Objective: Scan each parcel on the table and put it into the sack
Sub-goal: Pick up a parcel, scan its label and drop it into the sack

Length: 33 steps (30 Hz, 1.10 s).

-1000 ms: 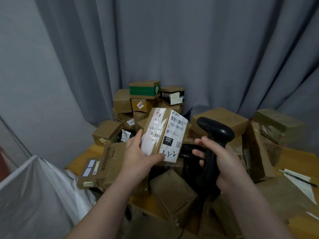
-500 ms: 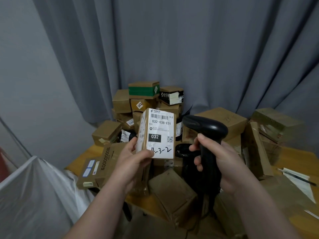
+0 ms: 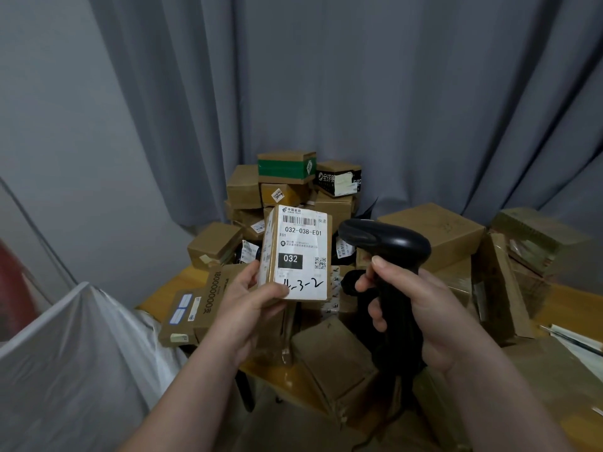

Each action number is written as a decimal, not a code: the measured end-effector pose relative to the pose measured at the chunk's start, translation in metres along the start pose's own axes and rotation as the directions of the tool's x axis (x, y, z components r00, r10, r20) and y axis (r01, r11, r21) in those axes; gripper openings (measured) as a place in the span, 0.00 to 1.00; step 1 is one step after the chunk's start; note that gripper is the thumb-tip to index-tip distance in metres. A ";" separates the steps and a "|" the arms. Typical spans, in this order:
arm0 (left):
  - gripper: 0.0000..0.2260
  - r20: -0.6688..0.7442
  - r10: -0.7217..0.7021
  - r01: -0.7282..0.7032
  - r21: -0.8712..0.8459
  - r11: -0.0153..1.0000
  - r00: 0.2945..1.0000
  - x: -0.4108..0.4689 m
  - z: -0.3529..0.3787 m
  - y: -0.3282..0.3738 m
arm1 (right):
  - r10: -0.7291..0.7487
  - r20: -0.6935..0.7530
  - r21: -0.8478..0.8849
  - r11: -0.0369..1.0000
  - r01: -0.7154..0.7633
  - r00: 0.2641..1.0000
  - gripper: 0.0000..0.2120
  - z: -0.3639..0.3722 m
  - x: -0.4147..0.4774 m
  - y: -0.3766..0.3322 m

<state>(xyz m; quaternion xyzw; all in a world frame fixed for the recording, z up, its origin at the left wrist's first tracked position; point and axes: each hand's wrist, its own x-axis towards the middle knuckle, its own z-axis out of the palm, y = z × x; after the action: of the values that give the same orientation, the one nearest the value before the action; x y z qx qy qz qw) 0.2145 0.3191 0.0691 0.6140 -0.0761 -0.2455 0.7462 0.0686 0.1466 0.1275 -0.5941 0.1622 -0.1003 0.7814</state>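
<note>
While left hand (image 3: 248,308) pinches parcel (image 3: 300,252), right hand (image 3: 434,318) grips scanner (image 3: 385,239); sack (image 3: 71,353) cut off lower left.

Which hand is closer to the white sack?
Left. The left hand, holding the labelled parcel, is just right of the sack; the right hand, gripping the scanner, is farther right.

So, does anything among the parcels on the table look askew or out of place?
Yes. The flat carton printed 180000000 lies tilted and seems to hang over the table edge, beside the white sack. At the right, a flat brown carton leans on edge against the pile.
</note>
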 end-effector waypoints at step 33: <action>0.26 -0.761 -0.059 0.376 0.250 0.892 0.647 -0.098 -0.362 -0.037 | 0.461 0.322 -0.386 0.862 -0.330 0.827 0.09 0.288 0.080 0.158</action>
<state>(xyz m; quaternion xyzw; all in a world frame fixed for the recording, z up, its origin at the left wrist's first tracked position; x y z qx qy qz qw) 0.2698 0.6773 -0.0328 0.7990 0.2597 -0.0473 0.5403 0.2443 0.4199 0.0344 -0.6707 0.1323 0.2177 0.6966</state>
